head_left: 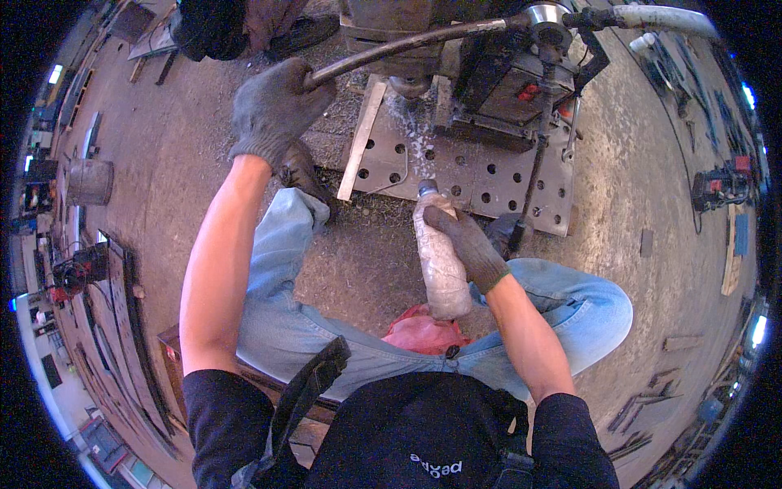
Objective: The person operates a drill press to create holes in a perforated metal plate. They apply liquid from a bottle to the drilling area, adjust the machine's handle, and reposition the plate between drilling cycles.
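My left hand [281, 110], in a grey work glove, is wrapped round the end of a long curved metal lever [423, 49]. The lever runs right to a shiny hub [547, 24] on a drilling machine [501, 94]. My gloved right hand [468, 244] grips a cloudy, crumpled plastic bottle [442, 281], tilted with its neck pointing away from me. Whitish splashes [419, 147] lie between the neck and the tool end [410, 85] of the machine. Beneath is a steel plate [379, 171] with rows of round holes.
A pale wooden strip [362, 138] lies along the plate's left side. Dark shavings [375, 220] litter the floor nearby. Red cloth [423, 332] lies between my legs. Another person's dark clothing [269, 24] shows at the top. A metal bucket [90, 181] stands far left.
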`<action>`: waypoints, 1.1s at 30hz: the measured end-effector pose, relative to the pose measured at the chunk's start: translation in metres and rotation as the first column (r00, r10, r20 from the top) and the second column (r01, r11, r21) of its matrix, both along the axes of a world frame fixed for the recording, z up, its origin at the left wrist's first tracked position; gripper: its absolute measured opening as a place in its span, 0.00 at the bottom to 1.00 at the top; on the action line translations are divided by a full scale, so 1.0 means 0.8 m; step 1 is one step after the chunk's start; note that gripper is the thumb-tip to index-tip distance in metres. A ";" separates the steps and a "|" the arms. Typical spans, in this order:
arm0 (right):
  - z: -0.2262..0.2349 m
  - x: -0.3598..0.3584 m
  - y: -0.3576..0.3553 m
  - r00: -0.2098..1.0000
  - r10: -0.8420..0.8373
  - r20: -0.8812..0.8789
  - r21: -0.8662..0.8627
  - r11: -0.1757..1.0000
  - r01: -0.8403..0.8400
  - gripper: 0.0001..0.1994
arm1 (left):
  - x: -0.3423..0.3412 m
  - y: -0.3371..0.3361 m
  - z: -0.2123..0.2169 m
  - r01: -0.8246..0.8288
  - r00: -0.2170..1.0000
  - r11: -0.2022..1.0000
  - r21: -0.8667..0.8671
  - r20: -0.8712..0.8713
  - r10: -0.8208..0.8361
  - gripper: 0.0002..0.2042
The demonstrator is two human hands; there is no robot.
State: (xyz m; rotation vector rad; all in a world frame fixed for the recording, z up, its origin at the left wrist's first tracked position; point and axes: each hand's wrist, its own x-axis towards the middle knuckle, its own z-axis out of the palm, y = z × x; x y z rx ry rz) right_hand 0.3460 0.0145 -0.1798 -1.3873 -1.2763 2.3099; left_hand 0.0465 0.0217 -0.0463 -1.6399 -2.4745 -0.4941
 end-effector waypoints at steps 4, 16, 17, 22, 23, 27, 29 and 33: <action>-0.008 0.003 0.003 0.996 0.031 0.089 0.035 0.999 -0.034 0.32 | -0.001 0.001 -0.007 0.026 0.998 1.000 0.018 0.062 -0.027 0.18; -0.029 -0.006 -0.030 0.997 -0.045 0.064 0.551 0.835 0.002 0.33 | -0.029 -0.012 -0.018 0.132 0.548 0.988 -0.082 0.837 -0.004 0.17; -0.018 -0.009 -0.036 0.996 -0.040 0.086 0.532 0.847 -0.012 0.35 | -0.041 -0.017 -0.029 0.079 0.268 0.996 -0.037 0.963 0.014 0.17; 0.001 0.005 -0.042 0.977 -0.140 0.159 0.721 0.692 -0.018 0.40 | -0.023 -0.019 0.007 -0.238 0.188 0.911 0.337 0.936 -0.297 0.17; 0.011 0.008 -0.035 0.969 -0.243 0.053 0.717 0.684 0.132 0.39 | -0.021 -0.019 0.026 -0.285 0.204 0.868 0.406 0.911 -0.359 0.17; 0.093 0.053 -0.013 0.748 -0.599 -0.285 0.680 0.423 0.598 0.30 | -0.005 -0.016 0.090 -0.401 -0.106 0.758 0.514 0.796 -0.596 0.17; 0.112 0.110 0.009 0.667 -0.614 -0.422 0.758 0.165 0.631 0.26 | 0.008 -0.006 0.123 -0.456 -0.058 0.648 0.611 0.706 -0.706 0.18; 0.199 0.230 0.036 0.510 -0.567 -0.647 0.753 -0.368 0.545 0.17 | 0.033 0.013 0.211 -0.162 0.132 0.470 0.868 0.491 -0.861 0.17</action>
